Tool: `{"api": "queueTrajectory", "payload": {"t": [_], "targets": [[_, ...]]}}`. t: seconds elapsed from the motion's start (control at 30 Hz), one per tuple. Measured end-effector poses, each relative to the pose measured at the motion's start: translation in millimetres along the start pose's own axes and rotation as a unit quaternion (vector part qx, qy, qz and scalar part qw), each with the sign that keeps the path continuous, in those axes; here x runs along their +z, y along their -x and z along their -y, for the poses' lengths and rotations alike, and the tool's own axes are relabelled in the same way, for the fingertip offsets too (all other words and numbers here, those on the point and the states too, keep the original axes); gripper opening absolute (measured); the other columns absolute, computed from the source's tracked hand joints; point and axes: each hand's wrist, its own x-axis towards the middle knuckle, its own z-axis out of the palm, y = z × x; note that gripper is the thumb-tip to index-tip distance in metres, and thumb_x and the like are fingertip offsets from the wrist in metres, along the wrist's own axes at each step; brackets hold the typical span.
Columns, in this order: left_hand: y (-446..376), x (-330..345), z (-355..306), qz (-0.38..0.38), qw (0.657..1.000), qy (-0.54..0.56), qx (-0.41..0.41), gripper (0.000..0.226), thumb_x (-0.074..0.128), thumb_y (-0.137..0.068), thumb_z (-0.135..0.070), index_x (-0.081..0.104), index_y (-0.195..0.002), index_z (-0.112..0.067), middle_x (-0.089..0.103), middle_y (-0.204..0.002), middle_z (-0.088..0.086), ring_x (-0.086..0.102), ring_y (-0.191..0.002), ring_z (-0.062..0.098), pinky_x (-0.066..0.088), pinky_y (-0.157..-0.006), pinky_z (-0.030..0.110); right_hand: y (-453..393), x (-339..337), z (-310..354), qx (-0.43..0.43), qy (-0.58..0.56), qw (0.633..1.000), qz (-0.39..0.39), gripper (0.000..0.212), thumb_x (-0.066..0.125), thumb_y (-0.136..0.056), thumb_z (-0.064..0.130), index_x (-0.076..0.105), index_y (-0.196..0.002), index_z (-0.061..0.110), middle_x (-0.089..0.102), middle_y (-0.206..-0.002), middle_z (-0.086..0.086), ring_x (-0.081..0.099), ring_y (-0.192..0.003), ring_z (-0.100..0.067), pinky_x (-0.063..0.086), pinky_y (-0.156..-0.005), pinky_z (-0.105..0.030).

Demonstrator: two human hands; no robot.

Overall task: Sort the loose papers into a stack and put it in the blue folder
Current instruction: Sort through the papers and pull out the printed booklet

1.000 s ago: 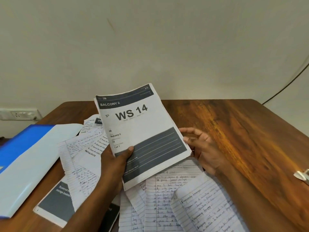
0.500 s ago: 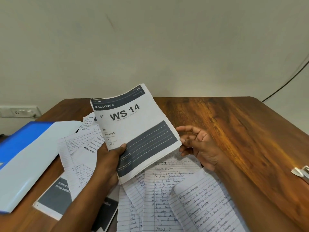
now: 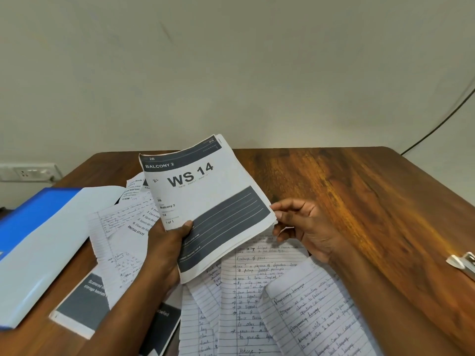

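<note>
My left hand (image 3: 164,250) grips a small stack of printed sheets (image 3: 210,199), its top page reading "WS 14", lifted above the table with my thumb on its lower left. My right hand (image 3: 305,227) pinches the stack's right edge with curled fingertips. Loose handwritten lined papers (image 3: 259,301) lie spread on the wooden table (image 3: 359,201) below and to the right. More lined and printed sheets (image 3: 123,237) lie to the left. The blue folder (image 3: 36,247) lies open at the left edge, its pale inside facing up.
A metal clip (image 3: 462,263) sits at the table's right edge. A wall socket (image 3: 28,172) is on the wall at the left, and a black cable (image 3: 437,124) runs down the wall at the right. Bare wood shows at the far right of the table.
The printed stack has shifted slightly left and tilted more upright. My right hand has come in from beside the stack and now pinches its right edge.
</note>
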Motion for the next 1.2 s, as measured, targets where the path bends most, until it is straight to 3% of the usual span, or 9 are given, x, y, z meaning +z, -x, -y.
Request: {"api": "queueTrajectory", "payload": {"t": [0.17,0.33,0.5,0.63,0.73,0.87,1.07,1.2], "targets": [[5,3,0,-0.021,0.998,-0.028,0.056,0.029,0.067,-0.099,-0.003,0.065,-0.122,-0.019,0.080,-0.104,0.008,0.078,-0.093,0.033,0.063,-0.083,0.051,0,-2,-3,0.007,0.026,1.000,0.010,0.042,0.081,-0.089,0.025,0.073,-0.114,-0.008,0.067,-0.111,-0.041,0.072,-0.074,-0.031,0.063,-0.058,-0.039],[10,6,1,-0.034,0.996,-0.028,0.083,0.028,0.068,-0.099,-0.006,0.063,-0.122,-0.023,0.077,-0.107,0.005,0.076,-0.094,0.028,0.062,-0.079,0.044,0,-3,-5,0.019,0.052,0.998,0.013,0.032,0.077,-0.088,0.009,0.073,-0.113,-0.011,0.073,-0.106,-0.035,0.072,-0.073,-0.030,0.063,-0.057,-0.034],[10,7,0,-0.051,0.994,-0.035,0.094,0.035,0.069,-0.099,-0.010,0.060,-0.131,-0.020,0.075,-0.115,0.005,0.074,-0.101,0.028,0.062,-0.083,0.046,-1,-7,-5,0.040,0.089,0.995,0.009,0.027,0.079,-0.087,0.010,0.075,-0.104,-0.011,0.072,-0.098,-0.037,0.072,-0.077,-0.039,0.062,-0.057,-0.034],[10,7,0,-0.054,0.994,-0.035,0.094,0.038,0.069,-0.100,-0.012,0.058,-0.135,-0.020,0.073,-0.116,0.003,0.072,-0.101,0.027,0.061,-0.078,0.042,-4,-11,-8,0.054,0.095,0.994,-0.016,0.028,0.087,-0.077,0.006,0.075,-0.097,-0.009,0.073,-0.093,-0.036,0.075,-0.069,-0.036,0.063,-0.055,-0.034],[10,6,0,-0.040,0.995,-0.046,0.084,0.036,0.070,-0.098,-0.009,0.060,-0.132,-0.019,0.075,-0.112,0.004,0.074,-0.100,0.028,0.062,-0.083,0.047,-4,-13,-7,0.048,0.058,0.997,-0.032,0.030,0.087,-0.073,0.002,0.070,-0.097,-0.006,0.072,-0.089,-0.036,0.074,-0.062,-0.034,0.062,-0.050,-0.034],[11,4,-1,0.015,0.993,-0.094,0.062,0.031,0.073,-0.095,-0.009,0.064,-0.123,-0.022,0.079,-0.109,0.003,0.075,-0.099,0.028,0.062,-0.087,0.050,-3,-15,-1,0.030,0.046,0.997,-0.050,0.037,0.082,-0.083,0.010,0.068,-0.115,-0.001,0.076,-0.099,-0.025,0.072,-0.072,-0.027,0.058,-0.053,-0.033],[21,7,5,0.162,0.962,-0.216,0.032,0.034,0.073,-0.094,-0.006,0.066,-0.124,-0.021,0.080,-0.112,-0.003,0.074,-0.109,0.022,0.059,-0.100,0.047,-5,-15,-2,-0.002,0.008,0.993,-0.116,0.045,0.080,-0.084,0.016,0.066,-0.126,0.007,0.077,-0.118,-0.016,0.076,-0.104,-0.033,0.062,-0.089,-0.047],[25,8,9,0.217,0.941,-0.259,0.029,0.037,0.074,-0.094,-0.010,0.064,-0.127,-0.023,0.079,-0.117,-0.005,0.074,-0.111,0.019,0.059,-0.099,0.041,-8,-21,-1,-0.041,0.007,0.979,-0.201,0.037,0.078,-0.088,0.012,0.068,-0.124,0.013,0.079,-0.116,-0.006,0.078,-0.102,-0.029,0.065,-0.084,-0.047]]}}
